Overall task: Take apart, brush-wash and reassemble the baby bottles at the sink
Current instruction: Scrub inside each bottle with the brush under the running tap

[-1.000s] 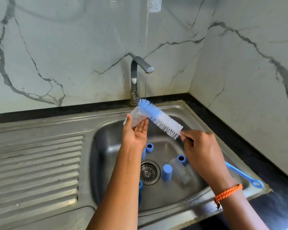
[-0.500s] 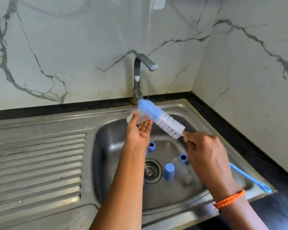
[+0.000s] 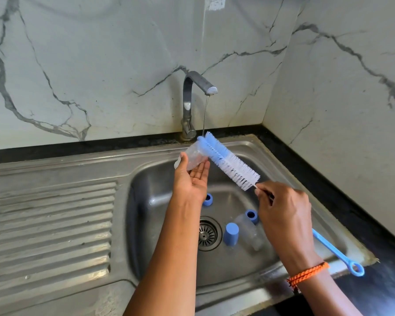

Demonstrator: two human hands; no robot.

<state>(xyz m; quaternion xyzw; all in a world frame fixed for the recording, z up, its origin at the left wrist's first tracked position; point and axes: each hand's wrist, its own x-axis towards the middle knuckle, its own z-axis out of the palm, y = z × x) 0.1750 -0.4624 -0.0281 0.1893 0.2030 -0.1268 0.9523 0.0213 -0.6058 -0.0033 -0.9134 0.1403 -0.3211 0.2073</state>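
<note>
Bottles [image 3: 193, 158]: one held, one [image 3: 249, 233] in sink [image 3: 283, 169]; one brush [image 3: 228, 163].

White marble-veined wall [image 3: 100, 65] rises behind a black countertop [image 3: 328, 179]; an orange braided wristband [image 3: 307, 274] shows.

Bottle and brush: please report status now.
Left hand holds clear bottle. Right hand grips brush, bristles under tap stream. Loose parts in sink, none obstructing.

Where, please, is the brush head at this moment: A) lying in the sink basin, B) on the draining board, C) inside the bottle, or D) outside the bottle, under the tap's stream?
D: the brush lies bare across the bottle held in the left hand, its blue tip meeting the stream from the tap.
</note>
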